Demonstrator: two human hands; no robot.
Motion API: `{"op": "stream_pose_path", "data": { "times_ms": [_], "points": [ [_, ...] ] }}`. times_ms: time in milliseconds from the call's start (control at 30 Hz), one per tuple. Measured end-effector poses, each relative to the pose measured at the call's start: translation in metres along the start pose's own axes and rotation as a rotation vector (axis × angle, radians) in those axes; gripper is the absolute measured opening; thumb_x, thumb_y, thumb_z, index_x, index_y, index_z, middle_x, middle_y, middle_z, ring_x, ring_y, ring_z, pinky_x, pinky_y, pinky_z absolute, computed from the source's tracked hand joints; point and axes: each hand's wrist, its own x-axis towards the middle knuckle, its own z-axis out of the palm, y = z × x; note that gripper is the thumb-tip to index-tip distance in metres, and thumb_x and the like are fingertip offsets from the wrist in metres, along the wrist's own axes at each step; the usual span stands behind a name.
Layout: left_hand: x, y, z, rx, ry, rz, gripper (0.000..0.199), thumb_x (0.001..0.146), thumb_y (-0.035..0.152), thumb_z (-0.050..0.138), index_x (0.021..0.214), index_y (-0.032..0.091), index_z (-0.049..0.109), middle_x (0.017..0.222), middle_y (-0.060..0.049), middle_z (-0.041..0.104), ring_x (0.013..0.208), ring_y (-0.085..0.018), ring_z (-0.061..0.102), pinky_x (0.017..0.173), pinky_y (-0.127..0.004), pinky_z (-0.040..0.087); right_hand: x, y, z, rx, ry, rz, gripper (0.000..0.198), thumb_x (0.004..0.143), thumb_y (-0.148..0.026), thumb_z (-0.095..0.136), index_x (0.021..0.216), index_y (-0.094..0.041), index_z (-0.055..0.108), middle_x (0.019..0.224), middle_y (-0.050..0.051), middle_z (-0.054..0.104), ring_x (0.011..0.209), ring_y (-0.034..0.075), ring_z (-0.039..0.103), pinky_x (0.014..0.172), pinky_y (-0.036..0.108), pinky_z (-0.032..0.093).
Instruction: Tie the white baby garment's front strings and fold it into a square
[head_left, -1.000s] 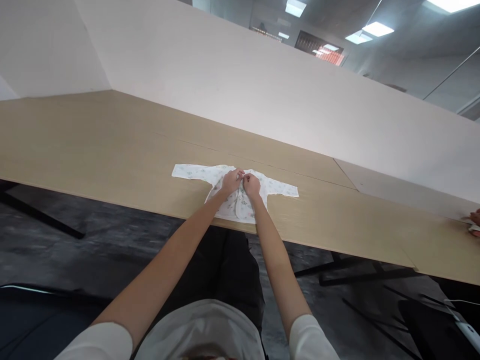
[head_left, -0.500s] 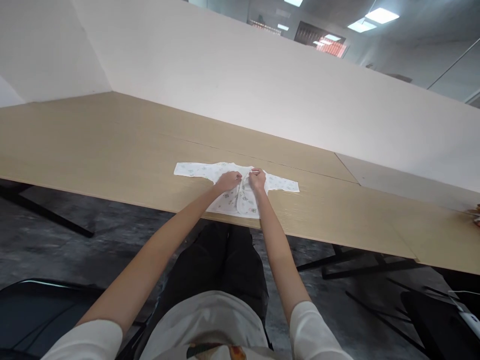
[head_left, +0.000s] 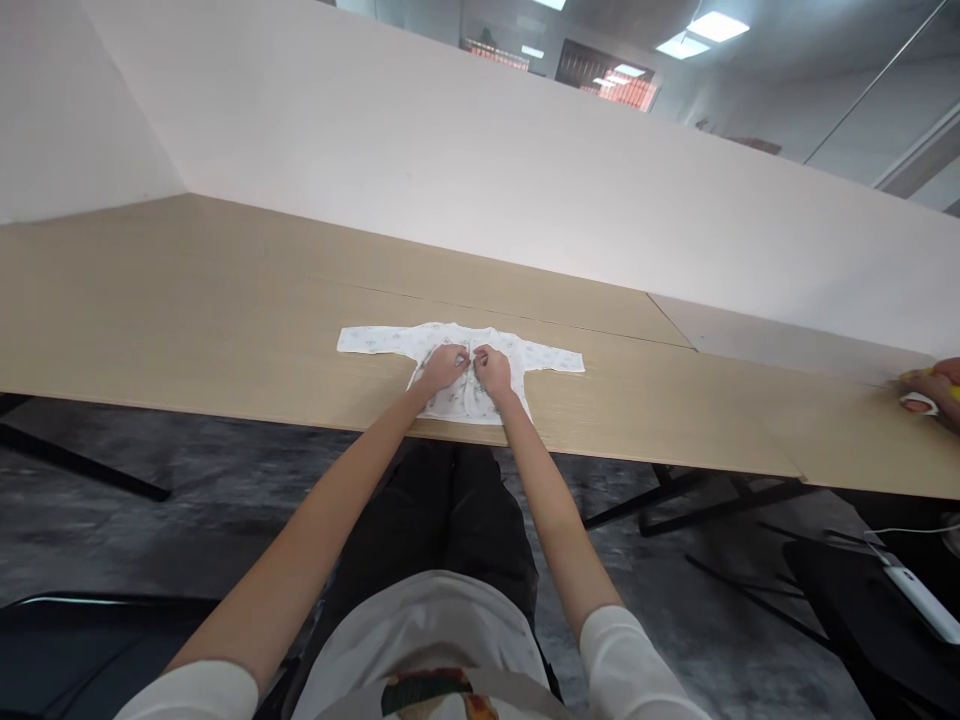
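Note:
A small white baby shirt [head_left: 465,402] with a fine print lies flat on the wooden table [head_left: 247,300], its sleeves spread to both sides. My left hand [head_left: 447,366] is closed on the left edge of the shirt's front opening. On the other edge, my right hand [head_left: 493,370] pinches the fabric, close beside the left. The two hands are slightly apart at the middle of the chest. My fingers hide the part of the opening that they hold.
A white partition [head_left: 420,160] rises along the table's far edge. At the far right, another person's hand [head_left: 930,385] is near an orange and yellow object. Black chairs stand at lower left [head_left: 97,650] and lower right [head_left: 847,600].
My right hand has moved left and down from near the collar, closer to my left hand. The front edges now lie nearer together. Another person's hand has come into view at the right.

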Motion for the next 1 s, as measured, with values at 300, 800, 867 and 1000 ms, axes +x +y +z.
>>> {"op": "stream_pose_path", "data": {
  "times_ms": [300, 800, 867, 1000],
  "points": [
    [-0.001, 0.000, -0.001, 0.018, 0.025, -0.019, 0.024, 0.081, 0.024, 0.050, 0.091, 0.019, 0.071, 0.108, -0.007, 0.072, 0.107, -0.023, 0.062, 0.103, -0.036, 0.043, -0.001, -0.004, 0.000, 0.098, 0.031, 0.040, 0.019, 0.072, -0.012, 0.049, 0.087, -0.021, 0.057, 0.078, -0.002, 0.064, 0.076, 0.015, 0.059, 0.077, 0.026, 0.046],
    [-0.003, 0.000, -0.005, -0.125, 0.020, 0.006, 0.035, 0.078, 0.017, 0.050, 0.104, 0.023, 0.073, 0.114, -0.003, 0.072, 0.111, -0.019, 0.062, 0.106, -0.034, 0.043, -0.005, -0.007, -0.002, 0.244, 0.056, 0.125, 0.017, 0.080, -0.030, 0.061, 0.095, -0.022, 0.060, 0.076, -0.001, 0.069, 0.077, 0.016, 0.064, 0.077, 0.027, 0.049],
    [-0.004, 0.000, -0.006, -0.149, 0.025, -0.002, 0.036, 0.078, 0.015, 0.048, 0.102, 0.023, 0.074, 0.113, -0.002, 0.073, 0.109, -0.019, 0.063, 0.105, -0.034, 0.044, -0.002, -0.003, -0.001, 0.277, 0.056, 0.138, 0.019, 0.078, -0.030, 0.062, 0.095, -0.021, 0.060, 0.076, -0.001, 0.068, 0.075, 0.016, 0.064, 0.075, 0.027, 0.049],
    [-0.005, 0.002, -0.007, -0.148, 0.050, -0.046, 0.034, 0.080, 0.015, 0.047, 0.096, 0.021, 0.076, 0.107, -0.004, 0.074, 0.103, -0.019, 0.065, 0.102, -0.033, 0.046, 0.008, 0.009, 0.002, 0.371, 0.107, 0.251, 0.031, 0.071, -0.021, 0.053, 0.100, -0.018, 0.061, 0.072, -0.002, 0.066, 0.065, 0.014, 0.062, 0.066, 0.024, 0.049]
  ]
}}
